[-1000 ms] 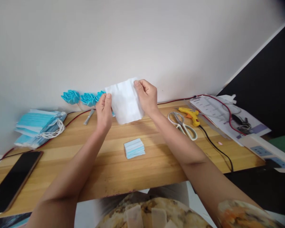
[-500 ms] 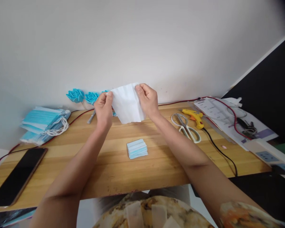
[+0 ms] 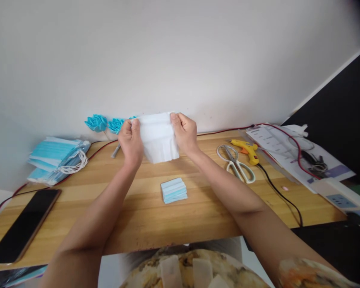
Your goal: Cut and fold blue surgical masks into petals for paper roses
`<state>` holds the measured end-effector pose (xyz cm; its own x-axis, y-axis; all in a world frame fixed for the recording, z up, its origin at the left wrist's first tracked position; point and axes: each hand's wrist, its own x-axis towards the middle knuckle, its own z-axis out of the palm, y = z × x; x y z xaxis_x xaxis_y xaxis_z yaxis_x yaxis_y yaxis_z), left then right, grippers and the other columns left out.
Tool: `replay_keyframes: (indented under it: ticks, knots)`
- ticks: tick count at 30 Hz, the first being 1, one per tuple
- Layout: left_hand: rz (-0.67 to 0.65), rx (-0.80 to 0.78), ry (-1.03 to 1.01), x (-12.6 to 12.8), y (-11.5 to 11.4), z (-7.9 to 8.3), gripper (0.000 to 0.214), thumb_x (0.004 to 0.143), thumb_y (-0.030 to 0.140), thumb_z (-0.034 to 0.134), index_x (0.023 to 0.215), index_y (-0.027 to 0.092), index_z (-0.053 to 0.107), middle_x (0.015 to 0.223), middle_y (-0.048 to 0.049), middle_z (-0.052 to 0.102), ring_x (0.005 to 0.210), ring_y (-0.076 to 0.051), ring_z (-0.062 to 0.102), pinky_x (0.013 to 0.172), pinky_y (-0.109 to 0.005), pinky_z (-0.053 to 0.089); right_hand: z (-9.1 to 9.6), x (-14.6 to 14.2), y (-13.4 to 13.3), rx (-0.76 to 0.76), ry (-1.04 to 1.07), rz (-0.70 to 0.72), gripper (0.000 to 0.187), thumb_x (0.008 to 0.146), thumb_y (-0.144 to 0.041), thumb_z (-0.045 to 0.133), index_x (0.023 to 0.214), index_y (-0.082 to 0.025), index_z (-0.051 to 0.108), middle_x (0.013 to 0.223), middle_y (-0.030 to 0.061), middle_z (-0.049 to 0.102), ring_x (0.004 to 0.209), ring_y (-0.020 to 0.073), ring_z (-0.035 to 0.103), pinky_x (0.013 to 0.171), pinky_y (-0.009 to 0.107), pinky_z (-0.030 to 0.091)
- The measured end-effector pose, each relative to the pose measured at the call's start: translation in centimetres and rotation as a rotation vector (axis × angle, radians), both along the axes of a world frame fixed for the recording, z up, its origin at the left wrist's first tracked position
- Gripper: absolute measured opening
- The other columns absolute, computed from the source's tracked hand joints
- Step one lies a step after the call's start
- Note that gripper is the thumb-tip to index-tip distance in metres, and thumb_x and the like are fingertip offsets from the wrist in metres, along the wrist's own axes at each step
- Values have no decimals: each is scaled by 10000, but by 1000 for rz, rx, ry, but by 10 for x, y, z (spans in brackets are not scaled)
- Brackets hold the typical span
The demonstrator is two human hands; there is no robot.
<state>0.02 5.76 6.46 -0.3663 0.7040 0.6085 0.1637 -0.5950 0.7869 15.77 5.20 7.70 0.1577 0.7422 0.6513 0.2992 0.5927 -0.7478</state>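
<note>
Far left, flat on the pale wooden tabletop (image 3: 138,218): a black rectangular smartphone (image 3: 24,224), screen up, near the front edge. Behind it, toward the white wall, a loose stack of light-blue surgical masks (image 3: 52,154) with white ear loops draped over the top. Further along the wall, blue fabric roses (image 3: 96,122) in a row, and just in front of them a small grey metal tool (image 3: 115,151). Next, the left hand (image 3: 131,142), raised above the table, thumb and fingers pressed together on the upper left corner of a white pleated sheet of mask fabric (image 3: 159,140). The sheet itself held in the air between both hands, close to the wall, top edge roughly level, lower part hanging free and clear of the wood. On its other corner, the right hand (image 3: 184,134), pinching the upper right edge in the same way. Below the sheet, in the middle of the table and well apart from either hand, a small stack of folded light-blue pieces (image 3: 174,190). To the right, a pair of white-handled scissors (image 3: 236,163) lying just beside a yellow hot-glue gun (image 3: 246,149), with a black cord (image 3: 283,194) trailing toward the front edge. Beyond that, printed paper sheets (image 3: 273,140), a bunch of keys (image 3: 316,163) on top, and at the far right a white power strip (image 3: 339,194).
</note>
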Motion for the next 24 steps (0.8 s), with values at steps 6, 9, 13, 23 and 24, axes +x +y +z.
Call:
replay_keyframes:
  ticks: [6, 9, 13, 23, 24]
  knots:
    - [-7, 33, -72, 3, 0, -1, 284, 951, 375, 578, 756, 169, 573, 708, 29, 490, 670, -108, 442, 650, -241, 366, -2, -4, -1, 60, -15, -49, 472, 992, -486, 451, 648, -229, 255, 615, -62, 220, 586, 87, 258, 579, 264, 250]
    - [10, 32, -44, 7, -3, -2, 295, 953, 412, 576, 780, 174, 595, 722, 27, 523, 687, -115, 487, 671, -244, 395, -5, -7, -3, 88, -54, -75, 483, 998, -529, 412, 653, -229, 256, 607, -58, 235, 582, 90, 275, 577, 264, 256]
    - [-4, 23, -17, 3, -1, 0, 275, 942, 407, 596, 793, 178, 622, 726, 21, 565, 705, -128, 526, 700, -256, 419, -5, -5, -3, 105, -108, -74, 490, 998, -557, 390, 652, -226, 285, 597, -58, 263, 578, 90, 282, 578, 262, 268]
    - [-38, 11, 52, 9, -10, 3, 260, 916, 427, 627, 810, 190, 643, 772, -2, 598, 757, -155, 557, 750, -280, 441, 4, -4, -10, 105, -117, -71, 451, 1001, -518, 402, 666, -227, 315, 599, -48, 301, 589, 100, 310, 585, 267, 286]
    - [-20, 30, 33, 7, -8, 3, 275, 915, 432, 625, 790, 187, 638, 746, 3, 586, 732, -148, 547, 731, -272, 437, 5, -3, -10, 87, -110, -75, 458, 999, -524, 400, 662, -229, 306, 598, -47, 286, 591, 103, 304, 585, 269, 287]
